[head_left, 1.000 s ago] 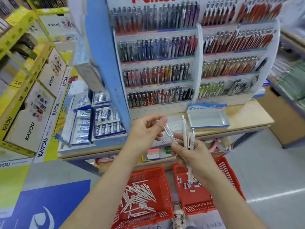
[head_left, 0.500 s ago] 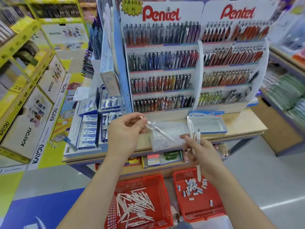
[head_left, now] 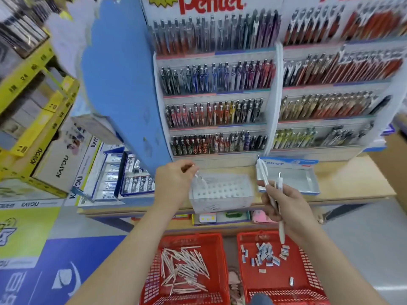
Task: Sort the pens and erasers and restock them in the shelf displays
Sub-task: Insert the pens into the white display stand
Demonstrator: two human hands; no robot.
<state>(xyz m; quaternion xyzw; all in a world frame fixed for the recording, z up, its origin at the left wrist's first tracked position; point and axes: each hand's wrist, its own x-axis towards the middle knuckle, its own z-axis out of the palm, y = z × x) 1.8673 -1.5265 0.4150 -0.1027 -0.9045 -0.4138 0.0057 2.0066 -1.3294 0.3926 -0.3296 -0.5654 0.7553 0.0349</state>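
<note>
My left hand (head_left: 174,183) pinches a clear pen (head_left: 199,176), its tip down at the back left corner of a white pen holder (head_left: 222,194) with rows of round holes on the wooden shelf. My right hand (head_left: 286,208) grips two white pens (head_left: 263,172) upright, to the right of the holder. On the floor below, the left red basket (head_left: 152,278) holds several white pens (head_left: 185,267). The right red basket (head_left: 308,271) holds several small erasers (head_left: 265,256).
A tiered Pentel pen display (head_left: 220,115) fills the back of the shelf. An open Pilot tray (head_left: 293,179) lies right of the holder. Boxes of Pilot erasers (head_left: 123,175) sit at the left. Yellow Kayou shelving (head_left: 33,137) stands further left. The wooden shelf (head_left: 352,183) ends at right.
My left hand has carried the clear pen forward and down to the holder's back left corner. My right hand stays beside it with two pens. The view has moved closer.
</note>
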